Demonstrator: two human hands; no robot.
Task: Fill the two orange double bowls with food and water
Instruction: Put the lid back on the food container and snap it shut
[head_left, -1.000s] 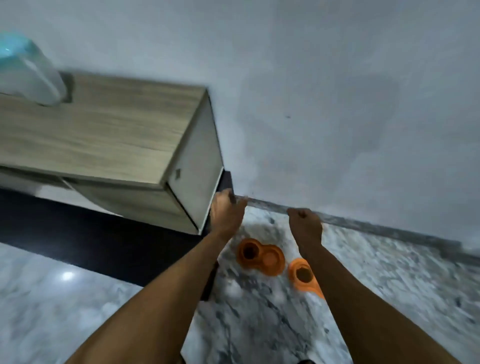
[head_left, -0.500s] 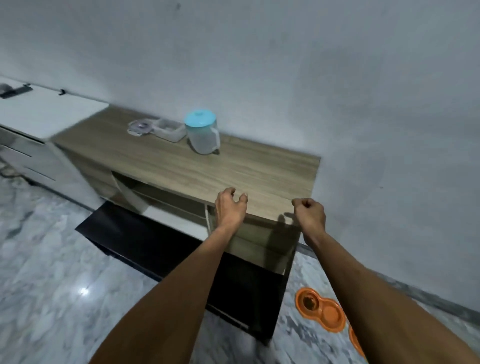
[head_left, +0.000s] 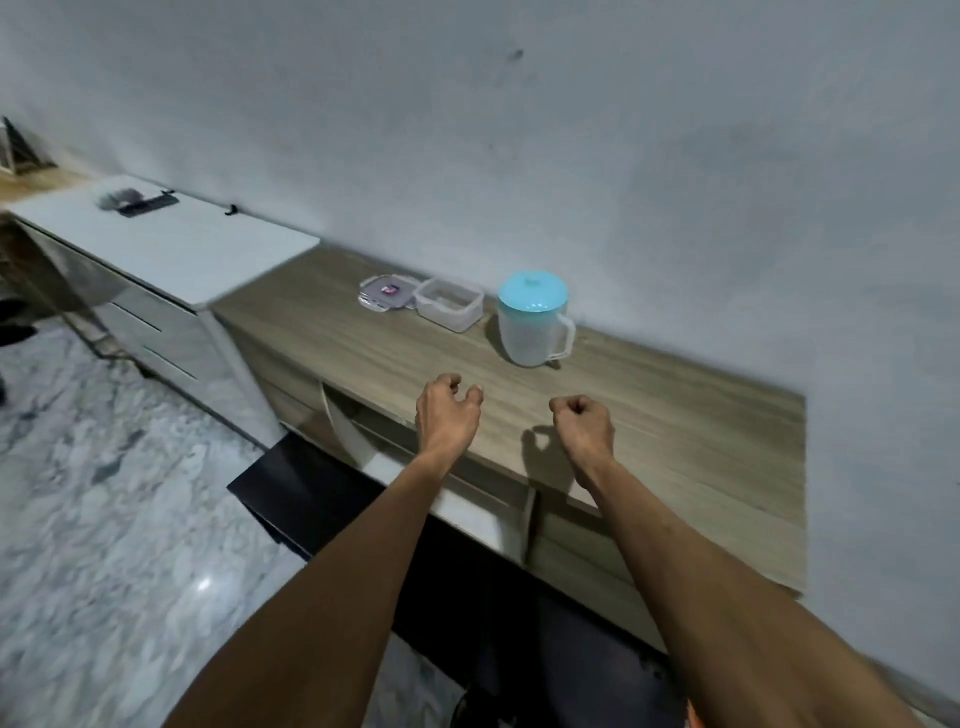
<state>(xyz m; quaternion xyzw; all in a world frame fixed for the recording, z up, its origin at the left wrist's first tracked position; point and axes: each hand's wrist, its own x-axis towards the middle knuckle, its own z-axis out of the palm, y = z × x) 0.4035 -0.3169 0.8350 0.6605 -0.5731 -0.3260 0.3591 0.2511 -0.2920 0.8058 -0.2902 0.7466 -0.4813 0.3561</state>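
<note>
Pitcher (head_left: 532, 322) stands upright beyond both hands, handle on the side of the fisted, empty right hand (head_left: 584, 423); left hand (head_left: 447, 415) loosely curled, empty.

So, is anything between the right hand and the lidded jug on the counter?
Nothing visible: only bare wooden counter lies between the right hand and the jug. The clear container sits off to the jug's left.

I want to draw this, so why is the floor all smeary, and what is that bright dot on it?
All in the head view: the marble floor is smeared at lower left, likely camera motion; the bright dot is glare from a light on shiny stone; the right hand throws a dark shadow on the wooden top; the jug looks fairly sharp.
</note>
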